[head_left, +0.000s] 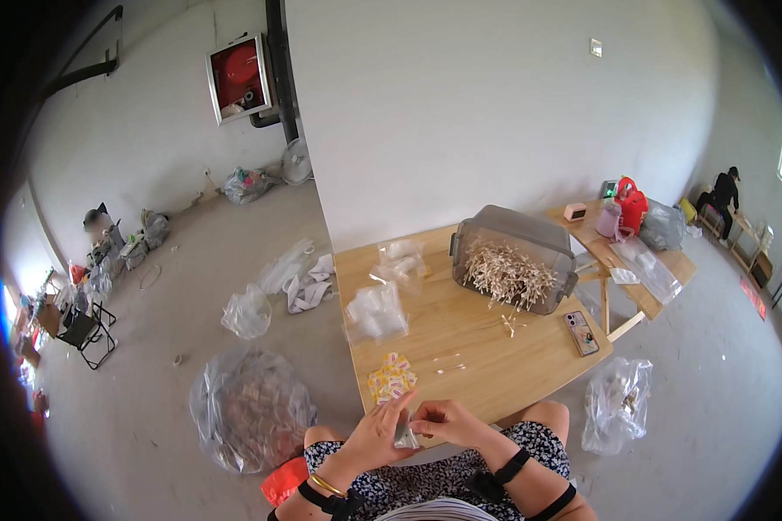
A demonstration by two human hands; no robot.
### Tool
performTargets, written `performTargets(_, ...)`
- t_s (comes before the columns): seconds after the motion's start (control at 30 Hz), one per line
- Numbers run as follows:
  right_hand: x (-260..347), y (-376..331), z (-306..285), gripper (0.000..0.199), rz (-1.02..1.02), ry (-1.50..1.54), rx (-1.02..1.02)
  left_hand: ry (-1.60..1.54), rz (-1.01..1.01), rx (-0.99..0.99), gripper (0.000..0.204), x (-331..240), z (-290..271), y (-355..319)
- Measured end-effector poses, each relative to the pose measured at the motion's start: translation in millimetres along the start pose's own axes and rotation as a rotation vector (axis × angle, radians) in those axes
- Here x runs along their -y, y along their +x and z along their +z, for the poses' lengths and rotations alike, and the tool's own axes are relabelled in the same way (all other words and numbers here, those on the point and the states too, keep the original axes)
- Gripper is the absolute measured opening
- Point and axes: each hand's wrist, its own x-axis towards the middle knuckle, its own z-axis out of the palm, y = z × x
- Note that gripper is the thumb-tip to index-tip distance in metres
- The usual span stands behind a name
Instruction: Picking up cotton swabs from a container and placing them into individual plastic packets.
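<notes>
At the table's near edge, my left hand (377, 434) holds a small clear plastic bag (404, 434) between thumb and fingers. My right hand (447, 423) is closed in a pinch at the bag's right side; whatever else its fingertips may hold is hidden. Just beyond my left hand lies a pile of small yellow and white cards or packets (391, 378). A few loose cotton swabs (450, 366) rest on the wood to the right of that pile. Farther back, a grey translucent bin (517, 227) lies tipped on its side, with a heap of cotton swabs (506, 271) in its mouth.
Clear plastic bags (378, 313) are stacked at the wooden table's (460, 334) left. A phone (581, 333) lies near its right edge. Behind stands a side table (676, 269) with a red bag (632, 207). Full plastic sacks (252, 412) sit on the floor. A person (725, 195) is far right.
</notes>
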Motion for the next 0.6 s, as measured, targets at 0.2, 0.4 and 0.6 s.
performTargets(0.2,-14,3,-6,0.017,0.083,0.031,-0.031,0.231,-0.165,0.094,0.104,15,-6,-18)
performTargets(0.4,-13,10,17,0.011,-0.014,0.082,0.016,0.154,0.004,-0.083,0.093,8,5,-19)
performTargets(0.6,-22,15,19,0.009,0.031,0.014,0.026,0.185,-0.080,-0.030,0.075,15,4,-23)
